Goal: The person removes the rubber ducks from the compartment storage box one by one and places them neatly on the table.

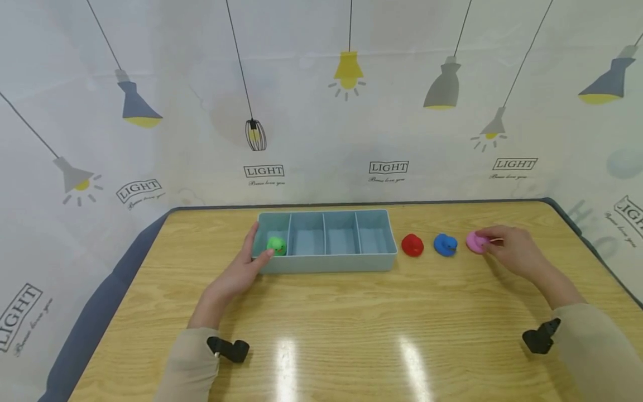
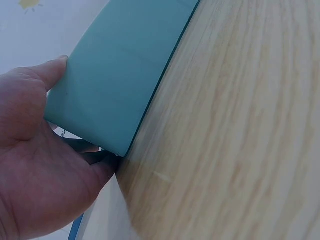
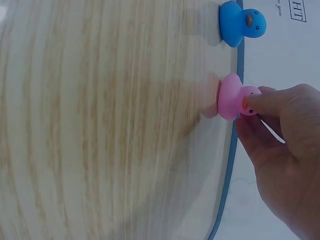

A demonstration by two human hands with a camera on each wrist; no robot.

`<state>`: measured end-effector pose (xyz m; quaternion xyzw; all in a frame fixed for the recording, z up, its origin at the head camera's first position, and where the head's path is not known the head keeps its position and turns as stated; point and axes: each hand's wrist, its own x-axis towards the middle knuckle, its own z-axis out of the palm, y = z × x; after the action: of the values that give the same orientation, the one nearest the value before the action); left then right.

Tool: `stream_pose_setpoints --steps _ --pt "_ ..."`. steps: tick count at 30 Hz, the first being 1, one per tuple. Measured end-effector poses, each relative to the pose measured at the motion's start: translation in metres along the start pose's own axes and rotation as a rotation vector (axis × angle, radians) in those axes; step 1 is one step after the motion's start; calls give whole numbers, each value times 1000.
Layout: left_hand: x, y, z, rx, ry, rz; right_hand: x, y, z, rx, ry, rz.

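Note:
A pale blue-green box (image 1: 326, 263) with several compartments lies lengthwise on the table. My left hand (image 1: 240, 273) grips its left end, thumb on the front rim and fingers along the end wall. In the left wrist view the thumb and fingers bracket the box corner (image 2: 110, 85). A green rubber duck (image 1: 276, 244) sits in the leftmost compartment, beside my thumb. At the far right, my right hand (image 1: 517, 251) pinches a pink rubber duck (image 3: 230, 97) by the head between thumb and fingers. The pink duck stands upright and appears to rest on the table.
Between the box and the pink duck, a red rubber duck (image 1: 412, 245) and a blue rubber duck (image 1: 445, 244) stand in a row. The wooden table (image 1: 346, 312) has a dark blue edge, with a lamp-printed backdrop (image 1: 311, 111) behind it.

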<state>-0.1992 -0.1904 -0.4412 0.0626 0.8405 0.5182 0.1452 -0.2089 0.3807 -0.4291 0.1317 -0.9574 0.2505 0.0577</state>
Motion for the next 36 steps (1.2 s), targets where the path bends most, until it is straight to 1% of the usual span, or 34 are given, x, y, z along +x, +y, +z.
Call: stream_pose_setpoints --steps 6,10,15,17,20,28,32,36 --pt "-1 -2 -1 -2 3 -4 3 -2 1 4 -36 21" --pt "-1 -1 -1 -1 6 -9 4 -3 -3 12 -53 46" --pt "-2 0 -2 8 7 -2 10 -13 -11 55 -5 57" --pt "-2 0 -3 10 6 3 15 -21 -14 82 16 47" --pt "-2 0 -3 5 4 -1 24 -36 -15 116 17 26" --pt "-1 -1 -2 1 1 5 47 -80 -11 155 22 -80" --pt "0 0 -1 -5 0 7 55 -102 -10 183 5 -79" --pt "0 0 -1 -13 3 7 64 -119 -6 207 -20 -84"
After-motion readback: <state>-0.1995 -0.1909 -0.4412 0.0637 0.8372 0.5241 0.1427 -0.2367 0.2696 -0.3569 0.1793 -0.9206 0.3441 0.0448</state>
